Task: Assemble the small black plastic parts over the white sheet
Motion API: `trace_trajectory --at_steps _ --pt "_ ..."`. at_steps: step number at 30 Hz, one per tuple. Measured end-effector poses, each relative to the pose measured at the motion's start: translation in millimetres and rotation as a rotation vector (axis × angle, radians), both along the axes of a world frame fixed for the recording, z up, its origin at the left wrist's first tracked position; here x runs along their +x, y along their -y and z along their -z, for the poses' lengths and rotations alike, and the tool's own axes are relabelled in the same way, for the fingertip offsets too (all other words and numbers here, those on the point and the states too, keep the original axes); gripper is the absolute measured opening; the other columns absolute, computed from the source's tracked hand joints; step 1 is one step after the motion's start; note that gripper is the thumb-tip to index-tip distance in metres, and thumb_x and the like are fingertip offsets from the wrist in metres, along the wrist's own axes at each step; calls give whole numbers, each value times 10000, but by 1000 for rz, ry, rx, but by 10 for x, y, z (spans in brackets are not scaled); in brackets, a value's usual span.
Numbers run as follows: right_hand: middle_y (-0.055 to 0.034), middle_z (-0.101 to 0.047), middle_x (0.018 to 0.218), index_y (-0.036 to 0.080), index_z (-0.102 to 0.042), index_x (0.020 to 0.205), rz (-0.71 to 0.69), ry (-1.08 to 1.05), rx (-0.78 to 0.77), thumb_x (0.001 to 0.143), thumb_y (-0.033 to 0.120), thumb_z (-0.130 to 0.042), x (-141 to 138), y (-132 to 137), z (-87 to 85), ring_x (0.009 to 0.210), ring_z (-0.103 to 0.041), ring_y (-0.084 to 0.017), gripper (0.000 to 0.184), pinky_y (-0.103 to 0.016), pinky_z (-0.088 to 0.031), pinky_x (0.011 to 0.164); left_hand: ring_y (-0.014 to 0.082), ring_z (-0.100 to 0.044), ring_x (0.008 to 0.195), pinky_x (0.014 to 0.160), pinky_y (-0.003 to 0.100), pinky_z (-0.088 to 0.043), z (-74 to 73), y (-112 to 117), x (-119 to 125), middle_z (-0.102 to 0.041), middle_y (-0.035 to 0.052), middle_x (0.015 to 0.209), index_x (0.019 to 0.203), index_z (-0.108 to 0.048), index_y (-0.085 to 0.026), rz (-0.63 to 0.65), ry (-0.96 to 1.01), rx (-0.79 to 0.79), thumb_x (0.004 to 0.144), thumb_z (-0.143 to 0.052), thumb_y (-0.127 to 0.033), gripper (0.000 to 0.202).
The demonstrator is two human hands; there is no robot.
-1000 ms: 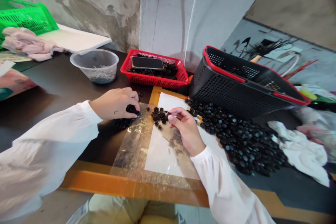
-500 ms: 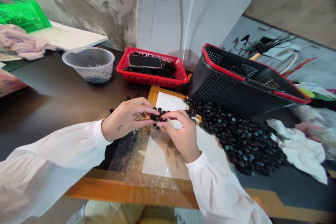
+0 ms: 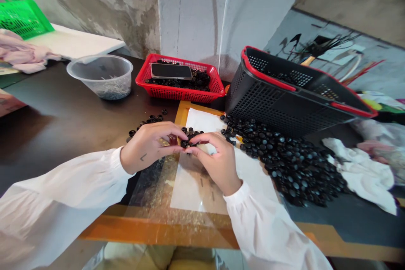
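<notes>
Pinching small black ring-shaped parts (image 3: 190, 136) with both hands over paper

Left hand (image 3: 148, 145) and right hand (image 3: 217, 162) meet above the far end of a white paper sheet (image 3: 196, 185). Both are curled nearly shut, fingers almost touching at the parts. A dark piece sits at the fingers, but which hand has hold of it, cannot tell. The parts look round, so no clear long axis; the cluster lies right between the hands, about equally near both.

Counts: two hands, one cluster of roughly ten parts. A large heap of similar parts (image 3: 291, 168), too many to count, lies just right of the right hand, against a tilted black basket with a red rim (image 3: 284, 97). A smaller scatter of parts (image 3: 148, 120) lies beyond the left hand on the tabletop (image 3: 57, 93).

Further back: one red basket (image 3: 180, 98) with more black parts and one phone (image 3: 171, 71) on top, plus one clear plastic bowl (image 3: 95, 78) of grey bits (image 3: 110, 90). Also one green basket (image 3: 22, 17), one pink cloth (image 3: 23, 57), one white cloth (image 3: 363, 177).
</notes>
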State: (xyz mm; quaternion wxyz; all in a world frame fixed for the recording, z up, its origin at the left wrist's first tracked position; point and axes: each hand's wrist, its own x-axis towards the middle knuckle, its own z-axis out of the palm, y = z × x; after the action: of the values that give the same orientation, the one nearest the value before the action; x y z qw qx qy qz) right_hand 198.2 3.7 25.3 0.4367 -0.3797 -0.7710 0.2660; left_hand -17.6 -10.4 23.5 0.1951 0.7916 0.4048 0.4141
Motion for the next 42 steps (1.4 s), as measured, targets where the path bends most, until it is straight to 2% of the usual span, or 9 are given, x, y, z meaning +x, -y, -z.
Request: trace_trajectory --at_steps 7,16,23,30,36,42 --pt "5 -766 868 272 -736 865 -10 -3 6 790 252 -842 6 4 -2 845 -680 -201 131 -335 -516 810 116 -679 727 731 234 -568 -25 8 11 -729 60 984 1041 -713 -199 20 -21 142 912 -710 -288 157" --pt "0 -766 851 276 -737 855 -6 -1 23 794 278 -840 -1 23 -11 821 -682 -207 119 -346 -523 800 101 -658 689 713 220 -564 -61 40 33 -718 56 964 1022 -709 -185 21 -15 182 907 -709 -229 123" --pt "6 -765 861 279 -738 873 -20 -14 16 791 277 -844 13 24 -6 817 -679 -198 134 -341 -520 803 104 -657 689 716 218 -564 -51 46 33 -719 51 960 1008 -711 -189 17 -24 169 908 -707 -246 115" --pt "15 -757 835 280 -744 840 -27 -31 -33 778 277 -852 -7 44 -17 784 -668 -190 125 -332 -517 786 134 -705 772 757 236 -578 -22 57 40 -749 41 969 1019 -719 -235 -9 -18 169 912 -705 -272 114" --pt "21 -748 805 276 -756 797 -18 -132 -182 771 241 -844 -30 69 0 739 -629 -173 98 -306 -507 741 162 -729 879 811 268 -587 41 73 45 -757 46 992 1003 -731 -253 22 26 204 908 -707 -242 98" --pt "11 -746 799 261 -760 818 -45 -268 -298 765 244 -826 -37 58 -2 716 -647 -164 87 -293 -526 703 160 -710 784 683 262 -589 70 82 99 -752 58 942 974 -744 -232 -36 169 139 846 -783 -318 159"
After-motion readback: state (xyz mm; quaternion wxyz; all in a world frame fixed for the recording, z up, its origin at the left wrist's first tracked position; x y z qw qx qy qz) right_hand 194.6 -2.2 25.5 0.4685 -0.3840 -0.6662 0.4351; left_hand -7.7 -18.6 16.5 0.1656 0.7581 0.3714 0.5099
